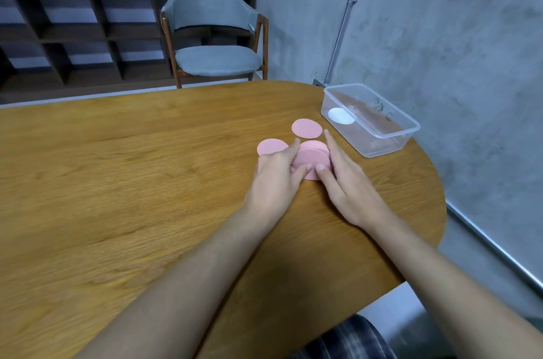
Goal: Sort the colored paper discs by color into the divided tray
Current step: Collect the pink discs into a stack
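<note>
A stack of pink paper discs (pixel 313 154) sits on the wooden worktop (pixel 117 182). The left hand (pixel 279 172) and the right hand (pixel 348 185) each keep a grip closed on it, fingers along its sides and thumbs on top. Two loose pink discs lie just beyond, a far one (pixel 307 128) and a left one (pixel 271 146) (its near edge hidden by the left hand). The clear plastic tray (pixel 382 148) nearby holds a white disc (pixel 340 115).
</note>
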Demonstrator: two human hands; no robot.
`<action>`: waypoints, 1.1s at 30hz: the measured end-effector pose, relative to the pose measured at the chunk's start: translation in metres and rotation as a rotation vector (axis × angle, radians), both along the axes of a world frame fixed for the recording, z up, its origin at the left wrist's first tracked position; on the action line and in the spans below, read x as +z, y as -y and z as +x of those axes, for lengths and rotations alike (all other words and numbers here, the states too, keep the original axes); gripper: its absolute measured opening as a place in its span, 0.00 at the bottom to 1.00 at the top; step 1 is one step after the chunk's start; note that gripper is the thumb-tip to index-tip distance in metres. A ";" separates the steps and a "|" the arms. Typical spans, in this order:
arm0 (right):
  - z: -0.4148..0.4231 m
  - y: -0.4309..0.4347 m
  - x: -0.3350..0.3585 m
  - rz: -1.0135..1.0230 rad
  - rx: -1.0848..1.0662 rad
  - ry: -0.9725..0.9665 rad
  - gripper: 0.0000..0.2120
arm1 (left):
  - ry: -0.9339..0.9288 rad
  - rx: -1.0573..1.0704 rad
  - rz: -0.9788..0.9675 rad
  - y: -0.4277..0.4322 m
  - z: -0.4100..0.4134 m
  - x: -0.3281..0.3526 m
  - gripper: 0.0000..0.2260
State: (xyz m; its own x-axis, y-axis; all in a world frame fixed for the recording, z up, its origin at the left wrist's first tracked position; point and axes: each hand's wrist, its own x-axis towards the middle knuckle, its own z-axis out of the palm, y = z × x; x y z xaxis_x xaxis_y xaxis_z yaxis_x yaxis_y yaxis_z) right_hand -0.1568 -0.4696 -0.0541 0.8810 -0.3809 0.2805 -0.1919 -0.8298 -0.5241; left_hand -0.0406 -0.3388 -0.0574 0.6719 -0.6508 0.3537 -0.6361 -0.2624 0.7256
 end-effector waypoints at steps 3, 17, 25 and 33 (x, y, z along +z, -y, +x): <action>0.000 0.003 -0.002 -0.033 0.001 0.005 0.29 | 0.058 -0.038 0.073 0.000 -0.003 0.002 0.23; 0.000 0.005 0.001 0.010 -0.089 0.076 0.24 | 0.228 0.060 0.298 -0.019 0.045 -0.007 0.16; 0.000 0.007 0.004 0.062 -0.105 0.120 0.24 | 0.356 0.081 0.047 -0.025 0.033 0.004 0.11; 0.001 0.012 -0.001 0.093 -0.068 0.128 0.26 | 0.013 -0.046 -0.181 -0.021 0.025 0.004 0.10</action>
